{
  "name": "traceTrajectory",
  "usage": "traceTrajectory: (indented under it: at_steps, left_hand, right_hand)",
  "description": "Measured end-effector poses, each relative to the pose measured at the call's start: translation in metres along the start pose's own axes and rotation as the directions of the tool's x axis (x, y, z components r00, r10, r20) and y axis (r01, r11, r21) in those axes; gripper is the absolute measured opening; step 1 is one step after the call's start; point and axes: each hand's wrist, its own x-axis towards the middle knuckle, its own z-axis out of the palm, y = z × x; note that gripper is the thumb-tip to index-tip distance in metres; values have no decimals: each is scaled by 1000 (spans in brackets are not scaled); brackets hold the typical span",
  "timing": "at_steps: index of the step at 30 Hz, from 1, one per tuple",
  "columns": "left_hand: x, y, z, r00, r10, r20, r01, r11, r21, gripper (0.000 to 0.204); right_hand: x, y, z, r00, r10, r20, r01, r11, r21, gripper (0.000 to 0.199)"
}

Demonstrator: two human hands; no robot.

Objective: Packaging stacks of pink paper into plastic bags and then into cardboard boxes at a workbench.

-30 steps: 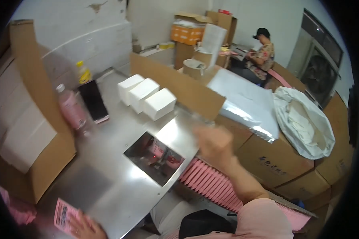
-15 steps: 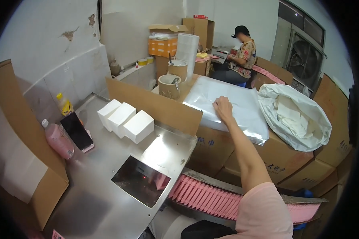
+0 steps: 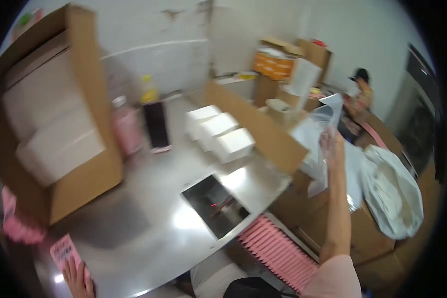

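My right hand (image 3: 332,144) is raised over the boxes at the right and grips a clear plastic bag (image 3: 317,130), lifted off the pile of bags (image 3: 355,171) below it. At the lower left, my left hand (image 3: 75,275) rests on a small pink packet (image 3: 63,251) lying on the steel table (image 3: 149,218). Three small white boxes (image 3: 218,131) stand in a row at the middle of the table, beside a long cardboard flap (image 3: 256,124).
A big open carton (image 3: 59,129) with white boxes stands at the left. A pink bottle (image 3: 125,126) and a black phone (image 3: 156,124) are behind. A square hatch (image 3: 214,204) is cut in the table, pink packets (image 3: 278,251) stacked below. A white sack (image 3: 395,191) lies right; a person (image 3: 360,92) sits behind.
My right hand has closed on a plastic bag and lifted it off the pile. The view swung left, and my left hand on the pink packet is back in sight.
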Motion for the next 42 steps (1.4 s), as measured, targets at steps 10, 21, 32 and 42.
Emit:
traceTrajectory:
  at_steps: [10,21,32,42]
  left_hand:
    - [-14,-23,13,935,-310,-171,288,947,-140,48]
    - [30,125,-33,915,209,-346,-356,821,-446,45]
    - [122,60,44,954,-138,-266,162,984,69,63]
    - [142,69,48,859,-73,-507,-19,985,-174,35]
  right_hand:
    - [-305,146,356,248,219,944,214,938,-274,11]
    - [-329,102,358,194,15,981,730,666,-154,28]
    - [-257,224,365,276,181,944,855,402,-328,62]
    - [-246,233,379,276,47,960,884,380,-272,55]
